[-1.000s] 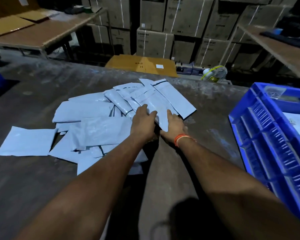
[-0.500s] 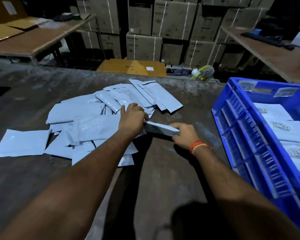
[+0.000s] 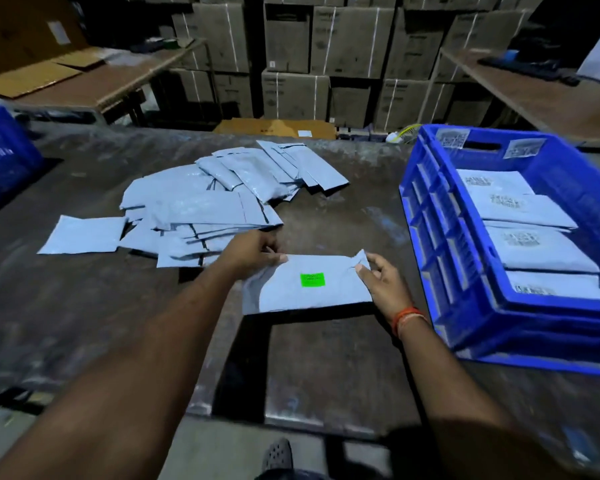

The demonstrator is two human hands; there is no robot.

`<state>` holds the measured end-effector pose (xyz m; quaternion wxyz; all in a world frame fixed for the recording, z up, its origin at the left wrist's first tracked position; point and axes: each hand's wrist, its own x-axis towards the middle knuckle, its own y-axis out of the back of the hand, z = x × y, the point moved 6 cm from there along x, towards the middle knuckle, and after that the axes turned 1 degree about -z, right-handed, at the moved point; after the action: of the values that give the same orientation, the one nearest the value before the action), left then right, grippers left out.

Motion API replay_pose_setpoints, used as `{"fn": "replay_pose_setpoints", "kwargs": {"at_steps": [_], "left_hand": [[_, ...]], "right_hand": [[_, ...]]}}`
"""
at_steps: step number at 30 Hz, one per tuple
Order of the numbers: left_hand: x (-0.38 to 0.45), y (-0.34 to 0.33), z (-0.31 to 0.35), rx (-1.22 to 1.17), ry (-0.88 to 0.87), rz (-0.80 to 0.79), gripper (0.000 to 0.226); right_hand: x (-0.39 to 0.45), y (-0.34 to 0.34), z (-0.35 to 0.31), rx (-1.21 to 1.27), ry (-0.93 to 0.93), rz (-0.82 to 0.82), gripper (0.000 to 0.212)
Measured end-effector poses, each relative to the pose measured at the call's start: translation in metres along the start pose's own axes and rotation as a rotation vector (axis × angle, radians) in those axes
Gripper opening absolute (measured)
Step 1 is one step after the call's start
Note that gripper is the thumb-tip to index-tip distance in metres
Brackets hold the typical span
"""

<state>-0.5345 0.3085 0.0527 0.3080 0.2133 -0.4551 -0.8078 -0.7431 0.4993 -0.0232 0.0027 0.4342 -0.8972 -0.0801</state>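
Observation:
A pale grey mailer pouch (image 3: 291,292) with a bright green label (image 3: 312,279) is held flat just above the dark table (image 3: 326,368), label side up. My left hand (image 3: 253,251) pinches its upper left corner. My right hand (image 3: 381,284) pinches its upper right corner, which is crumpled. Behind them lies a loose pile of several similar grey pouches (image 3: 201,206). A blue plastic crate (image 3: 465,271) at the right holds several pouches (image 3: 534,251) laid label up.
A single pouch (image 3: 84,235) lies apart at the left of the pile. Another blue crate (image 3: 4,150) shows at the far left edge. Stacked cardboard boxes (image 3: 291,57) line the back, with wooden tables (image 3: 111,84) at both sides. My shoe (image 3: 278,455) shows below the table's edge.
Both hands drew one pouch out of the pile toward me and turned it flat, so its green label now faces up. The view shifted right, showing more of the crate.

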Motion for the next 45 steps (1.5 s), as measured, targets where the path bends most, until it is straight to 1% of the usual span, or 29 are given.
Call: {"fn": "replay_pose_setpoints", "kwargs": {"at_steps": [3,7,9,11,13,14,15,17,18,20,22,24,27,29,34,36,38,39,42,44,45], "left_hand": [[-0.029,-0.022,-0.006,0.058,0.027,0.018,0.021],[-0.059,-0.049,-0.012,0.096,0.121,0.150,0.009],[-0.071,-0.055,-0.009,0.193,0.155,0.252,0.018],[-0.084,-0.060,0.005,0.271,0.086,0.355,0.025],[-0.099,-0.071,0.023,0.248,-0.028,0.412,0.034],[-0.105,-0.080,0.029,0.237,-0.061,0.418,0.038],[-0.111,-0.091,0.036,0.234,-0.075,0.403,0.041],[-0.120,-0.112,0.041,0.228,-0.072,0.312,0.049],[-0.123,-0.120,0.042,0.222,-0.061,0.255,0.053],[-0.124,-0.131,0.037,0.240,-0.031,0.166,0.061],[-0.124,-0.136,0.028,0.281,-0.002,0.119,0.062],[-0.127,-0.139,0.021,0.315,-0.001,0.100,0.061],[-0.131,-0.138,0.012,0.300,0.030,0.110,0.058],[-0.131,-0.135,0.005,0.275,0.080,0.125,0.056],[-0.132,-0.126,-0.012,0.194,0.288,0.102,0.060],[-0.138,-0.117,-0.010,0.144,0.376,0.143,0.062],[-0.149,-0.105,-0.004,0.090,0.415,0.255,0.059],[-0.154,-0.101,-0.001,0.049,0.422,0.294,0.055],[-0.154,-0.100,-0.005,-0.190,0.483,0.279,0.044],[-0.150,-0.096,-0.012,-0.399,0.555,0.264,0.035],[-0.147,-0.094,-0.015,-0.486,0.553,0.262,0.030]], "right_hand": [[-0.025,0.006,0.013,-0.200,0.011,0.055,0.041],[-0.051,0.006,0.018,-0.478,0.011,0.071,0.037],[-0.063,0.006,0.017,-0.617,0.012,0.108,0.037],[-0.077,0.008,0.010,-0.811,0.072,0.205,0.041],[-0.093,0.001,0.000,-0.963,0.215,0.297,0.046],[-0.100,-0.008,-0.006,-0.986,0.304,0.294,0.049],[-0.105,-0.020,-0.009,-1.006,0.378,0.254,0.051],[-0.111,-0.046,-0.012,-1.092,0.444,0.126,0.053],[-0.112,-0.056,-0.011,-1.144,0.438,0.069,0.054],[-0.110,-0.070,-0.005,-1.236,0.368,-0.024,0.059],[-0.111,-0.076,0.004,-1.328,0.301,-0.101,0.071],[-0.115,-0.076,0.014,-1.365,0.256,-0.140,0.075],[-0.118,-0.066,0.020,-1.331,0.176,-0.084,0.061],[-0.117,-0.055,0.022,-1.286,0.102,-0.040,0.057],[-0.113,-0.037,0.022,-1.224,-0.112,-0.009,0.061],[-0.111,-0.034,0.014,-1.136,-0.126,0.081,0.065],[-0.109,-0.030,0.006,-0.986,-0.109,0.173,0.065],[-0.106,-0.028,0.007,-0.893,-0.117,0.180,0.064],[-0.099,-0.022,0.014,-0.626,-0.123,0.122,0.060],[-0.098,-0.020,0.015,-0.362,-0.128,0.082,0.045],[-0.100,-0.021,0.014,-0.219,-0.134,0.047,0.037]]}}
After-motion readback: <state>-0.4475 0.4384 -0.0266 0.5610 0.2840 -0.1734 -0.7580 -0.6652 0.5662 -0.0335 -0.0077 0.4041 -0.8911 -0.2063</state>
